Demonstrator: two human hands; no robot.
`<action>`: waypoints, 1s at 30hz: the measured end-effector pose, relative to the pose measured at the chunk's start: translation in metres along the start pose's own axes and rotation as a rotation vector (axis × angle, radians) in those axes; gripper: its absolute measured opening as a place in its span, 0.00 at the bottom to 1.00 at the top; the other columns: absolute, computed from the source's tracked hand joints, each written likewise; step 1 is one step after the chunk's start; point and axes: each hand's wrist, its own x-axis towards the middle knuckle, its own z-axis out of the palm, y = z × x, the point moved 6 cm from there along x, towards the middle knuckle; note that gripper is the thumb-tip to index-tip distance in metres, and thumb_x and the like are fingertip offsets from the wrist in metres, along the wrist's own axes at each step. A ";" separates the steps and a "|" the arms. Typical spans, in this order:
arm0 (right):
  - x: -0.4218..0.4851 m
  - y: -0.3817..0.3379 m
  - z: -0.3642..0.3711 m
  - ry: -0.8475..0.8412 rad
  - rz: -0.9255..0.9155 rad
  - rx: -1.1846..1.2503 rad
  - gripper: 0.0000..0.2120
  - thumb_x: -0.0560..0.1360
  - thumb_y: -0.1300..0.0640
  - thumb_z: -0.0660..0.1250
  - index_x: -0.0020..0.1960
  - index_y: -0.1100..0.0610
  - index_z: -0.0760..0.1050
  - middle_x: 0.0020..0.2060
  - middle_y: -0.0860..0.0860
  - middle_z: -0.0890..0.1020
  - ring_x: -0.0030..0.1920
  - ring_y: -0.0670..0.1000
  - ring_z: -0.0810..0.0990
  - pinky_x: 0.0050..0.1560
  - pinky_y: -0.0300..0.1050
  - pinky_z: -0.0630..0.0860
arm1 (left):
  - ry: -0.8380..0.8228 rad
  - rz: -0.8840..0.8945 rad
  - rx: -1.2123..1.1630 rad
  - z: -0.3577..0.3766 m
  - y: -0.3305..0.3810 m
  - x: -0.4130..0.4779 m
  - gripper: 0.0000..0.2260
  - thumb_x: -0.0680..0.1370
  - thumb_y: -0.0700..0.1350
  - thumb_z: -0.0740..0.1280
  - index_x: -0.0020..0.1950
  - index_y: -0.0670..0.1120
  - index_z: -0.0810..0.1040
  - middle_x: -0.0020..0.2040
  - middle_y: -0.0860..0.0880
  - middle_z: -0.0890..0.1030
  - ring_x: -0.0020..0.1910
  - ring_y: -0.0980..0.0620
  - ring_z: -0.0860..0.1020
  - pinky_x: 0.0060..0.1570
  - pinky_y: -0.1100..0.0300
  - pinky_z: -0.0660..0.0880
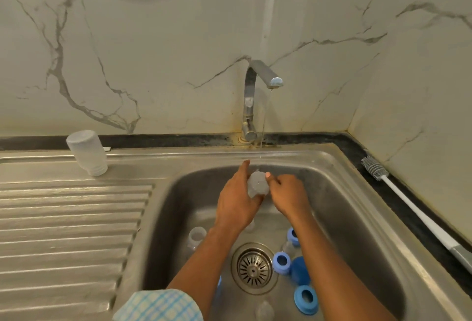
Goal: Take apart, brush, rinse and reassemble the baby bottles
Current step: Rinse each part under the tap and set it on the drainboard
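Note:
Over the steel sink point(339, 193), my left hand point(236, 200) grips a clear bottle body point(257, 184) under a thin stream of water from the tap point(251, 101). My right hand point(288, 193) pinches the same bottle from the right, thumb on its top. In the basin lie another clear bottle point(195, 237), a bottle with a blue collar point(291, 240), blue screw rings point(281, 262) point(306, 299), a dark blue cap point(300, 273) and a clear teat point(264, 309). One clear bottle point(86, 152) stands upside down on the drainboard.
A long white bottle brush point(419, 216) with a grey head lies on the black counter edge to the right of the sink. The ribbed drainboard point(66, 218) stretches to the left. The drain strainer point(253, 268) sits at the basin's centre. A marble wall rises behind.

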 end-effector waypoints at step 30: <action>0.003 -0.025 -0.010 0.004 -0.224 -0.054 0.16 0.80 0.45 0.63 0.41 0.55 0.75 0.31 0.48 0.78 0.33 0.48 0.77 0.36 0.44 0.73 | 0.052 0.027 -0.113 -0.002 -0.001 -0.003 0.26 0.77 0.49 0.72 0.73 0.56 0.70 0.62 0.54 0.73 0.54 0.56 0.77 0.57 0.55 0.76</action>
